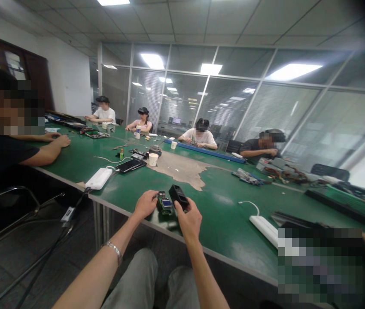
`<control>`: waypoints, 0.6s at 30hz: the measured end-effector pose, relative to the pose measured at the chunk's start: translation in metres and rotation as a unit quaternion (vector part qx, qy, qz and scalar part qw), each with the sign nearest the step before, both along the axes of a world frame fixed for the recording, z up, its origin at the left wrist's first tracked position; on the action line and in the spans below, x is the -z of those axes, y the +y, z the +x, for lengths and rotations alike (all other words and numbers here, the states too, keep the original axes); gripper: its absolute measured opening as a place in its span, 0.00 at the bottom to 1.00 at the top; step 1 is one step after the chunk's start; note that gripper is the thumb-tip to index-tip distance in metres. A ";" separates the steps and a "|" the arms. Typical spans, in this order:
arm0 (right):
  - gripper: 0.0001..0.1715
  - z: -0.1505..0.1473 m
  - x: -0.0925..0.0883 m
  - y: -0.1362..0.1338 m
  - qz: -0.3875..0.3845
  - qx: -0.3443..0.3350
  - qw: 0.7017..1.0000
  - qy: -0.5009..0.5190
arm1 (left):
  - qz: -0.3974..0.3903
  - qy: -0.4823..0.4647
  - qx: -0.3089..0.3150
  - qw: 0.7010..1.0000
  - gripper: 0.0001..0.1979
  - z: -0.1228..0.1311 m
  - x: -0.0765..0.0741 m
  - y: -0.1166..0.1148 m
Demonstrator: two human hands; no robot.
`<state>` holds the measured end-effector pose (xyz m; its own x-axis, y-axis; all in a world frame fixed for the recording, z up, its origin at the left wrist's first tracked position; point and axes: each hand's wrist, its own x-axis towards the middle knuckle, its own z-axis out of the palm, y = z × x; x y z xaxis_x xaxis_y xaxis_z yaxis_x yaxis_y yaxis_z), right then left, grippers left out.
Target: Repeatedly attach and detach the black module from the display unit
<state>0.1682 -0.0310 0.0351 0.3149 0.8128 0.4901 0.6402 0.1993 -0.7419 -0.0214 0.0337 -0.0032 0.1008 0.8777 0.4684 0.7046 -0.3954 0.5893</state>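
Observation:
In my left hand (pixel 144 205) the fingertips press against the edge of a small green circuit board (pixel 164 204), which carries a small blue-lit display and sits at the table's near edge. My right hand (pixel 189 222) grips a black rectangular plastic case (pixel 178 196) by its lower end, just right of the board. The case's top has dark square openings. Both hands are over the green-topped workbench (pixel 221 201), and the board's underside is hidden.
White power strips (pixel 98 178) (pixel 263 230) and a black phone (pixel 129 165) lie nearby, with a paper cup (pixel 153 159) beyond. Several co-workers (pixel 200 134) sit around the bench among electronics and cables. Its near edge runs below my hands, above my knees.

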 end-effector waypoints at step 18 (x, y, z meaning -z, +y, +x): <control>0.30 -0.040 -0.020 -0.007 -0.051 -0.021 0.987 -0.148 | -0.017 -0.036 -0.007 0.999 0.22 0.001 -0.004 -0.003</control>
<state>0.1283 -0.0378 0.0552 0.1348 0.8723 0.4700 0.8247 0.1642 -0.5412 -0.0208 0.0305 0.0007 0.0550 0.8948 0.4431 0.6660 -0.3635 0.6514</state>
